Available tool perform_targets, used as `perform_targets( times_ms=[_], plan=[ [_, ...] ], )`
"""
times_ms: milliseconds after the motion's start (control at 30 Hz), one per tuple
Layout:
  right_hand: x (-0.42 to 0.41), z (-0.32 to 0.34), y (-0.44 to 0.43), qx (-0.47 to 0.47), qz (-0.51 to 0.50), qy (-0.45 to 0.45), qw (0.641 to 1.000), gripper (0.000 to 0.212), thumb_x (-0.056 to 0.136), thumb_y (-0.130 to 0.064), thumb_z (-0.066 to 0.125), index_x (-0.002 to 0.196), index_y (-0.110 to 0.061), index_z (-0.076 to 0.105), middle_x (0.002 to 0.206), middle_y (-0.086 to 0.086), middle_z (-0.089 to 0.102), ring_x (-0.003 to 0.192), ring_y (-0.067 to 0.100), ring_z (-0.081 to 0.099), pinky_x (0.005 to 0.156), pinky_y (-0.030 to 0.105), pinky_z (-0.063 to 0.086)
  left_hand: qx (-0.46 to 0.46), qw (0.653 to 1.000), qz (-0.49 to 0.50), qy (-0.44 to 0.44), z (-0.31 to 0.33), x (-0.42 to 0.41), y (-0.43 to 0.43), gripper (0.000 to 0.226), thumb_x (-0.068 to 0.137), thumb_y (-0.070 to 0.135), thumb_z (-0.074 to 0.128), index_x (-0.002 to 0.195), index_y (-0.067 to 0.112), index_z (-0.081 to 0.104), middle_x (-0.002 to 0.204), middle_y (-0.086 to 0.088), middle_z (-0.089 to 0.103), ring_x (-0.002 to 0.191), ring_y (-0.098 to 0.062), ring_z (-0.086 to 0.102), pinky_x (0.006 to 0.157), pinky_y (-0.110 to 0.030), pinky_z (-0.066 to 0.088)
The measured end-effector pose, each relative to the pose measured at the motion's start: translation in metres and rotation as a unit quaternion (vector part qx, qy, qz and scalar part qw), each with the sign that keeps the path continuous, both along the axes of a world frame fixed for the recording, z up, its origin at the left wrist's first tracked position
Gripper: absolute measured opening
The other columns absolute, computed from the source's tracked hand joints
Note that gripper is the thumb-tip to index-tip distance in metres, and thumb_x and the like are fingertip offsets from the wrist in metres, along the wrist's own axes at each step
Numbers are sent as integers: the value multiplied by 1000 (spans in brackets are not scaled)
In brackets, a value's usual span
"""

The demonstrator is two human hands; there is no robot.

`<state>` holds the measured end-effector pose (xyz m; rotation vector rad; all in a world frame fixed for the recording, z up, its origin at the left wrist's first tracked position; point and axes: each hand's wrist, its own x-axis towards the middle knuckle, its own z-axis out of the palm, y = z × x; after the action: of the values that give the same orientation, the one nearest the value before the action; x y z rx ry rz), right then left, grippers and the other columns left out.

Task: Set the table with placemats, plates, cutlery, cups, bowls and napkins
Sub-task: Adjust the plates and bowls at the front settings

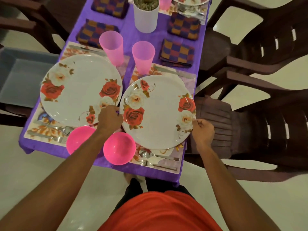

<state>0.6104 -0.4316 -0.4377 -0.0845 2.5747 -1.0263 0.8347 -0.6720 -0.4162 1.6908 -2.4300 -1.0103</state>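
"Start on the left. What's there?"

"The left plate (80, 90), with roses on it. It sits on its mat, and the left bowl (78, 139) is at its near edge."

"And the hands?"

"Both hold the right plate (158, 112). The left hand (110, 117) has its fingers curled on the plate's left rim, down in the gap between the two plates. The right hand (202, 130) pinches the rim on the other side."

"Where is that plate?"

"On the right placemat (188, 80), close to the edge of the surface (130, 35). The right bowl (119, 147) and the cutlery (160, 157) lie just beside it."

"How should it be done well?"

"I think keep the plate flat and move both hands together. Put it in the middle of its mat. Don't bump the left plate or the bowl. Don't let it hang out over the chair (221, 130)."
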Motion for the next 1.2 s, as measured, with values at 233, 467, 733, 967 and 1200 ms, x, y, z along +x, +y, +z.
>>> perform_targets(
  times_ms=[233,467,733,967,1200],
  plan=[
    [-10,-1,-5,-16,2,-5,1000,19,98,-29,63,79,-26,67,76,-11,70,75,7,70,70,38,63,10,1000,19,20,3,-13,-3,10,85,4,66,90,0,74,75,-11,68,85,-35,65,72,-32,44],
    [-19,0,-5,-41,7,-34,999,14,98,-28,63,86,-25,68,87,-6,74,82,8,72,72,35,63,4,999,13,35,7,-17,-3,14,87,4,66,96,-3,74,81,-16,71,86,-36,65,81,-40,52],
    [11,34,-3,-62,19,70,995,17,96,-35,65,106,-21,69,89,-13,69,77,-5,65,68,18,56,-34,994,67,83,41,15,13,26,93,19,65,116,8,72,96,-5,72,87,-18,66,79,-23,42],
    [105,47,-32,-42,303,-32,951,12,93,-37,67,93,-30,77,76,-12,71,69,6,66,70,33,56,-21,972,161,168,54,92,84,11,95,21,65,105,19,71,82,8,69,76,1,64,67,-6,46],
    [148,44,-59,36,411,-25,910,29,93,-46,63,107,-23,76,94,-5,76,83,12,67,78,31,55,36,967,196,156,28,139,142,36,95,26,67,131,25,62,85,7,69,72,-11,69,70,-28,55]
  ],
)
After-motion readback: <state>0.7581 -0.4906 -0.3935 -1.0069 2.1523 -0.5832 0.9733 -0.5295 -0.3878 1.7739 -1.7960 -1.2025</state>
